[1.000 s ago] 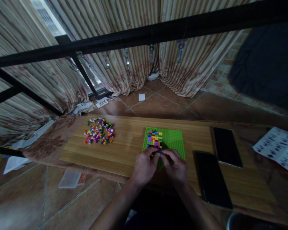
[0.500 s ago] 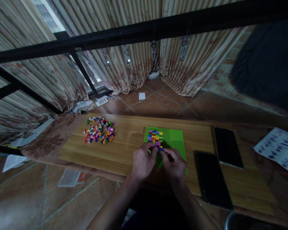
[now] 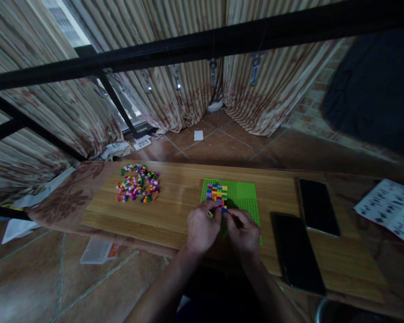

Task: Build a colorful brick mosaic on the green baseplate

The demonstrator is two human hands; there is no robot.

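A green studded baseplate lies on the wooden board, with rows of small coloured toy bricks built up on its left half. At the near end of these rows is a blue toy brick, partly covered by fingers. My left hand has its thumb and index finger closed at the brick's left side. From the right, my right hand pinches at the same brick with bent fingers. The exact contact of the fingertips is too small to make out.
Loose coloured bricks are heaped on the left of the wooden board. Two dark phone-like slabs lie on the right, beside a printed sheet. A clear plastic box rests on the floor. A black rail crosses beyond.
The view has shifted very slightly. Both hands stay at the near end of the brick rows, with hardly any movement of the fingers.
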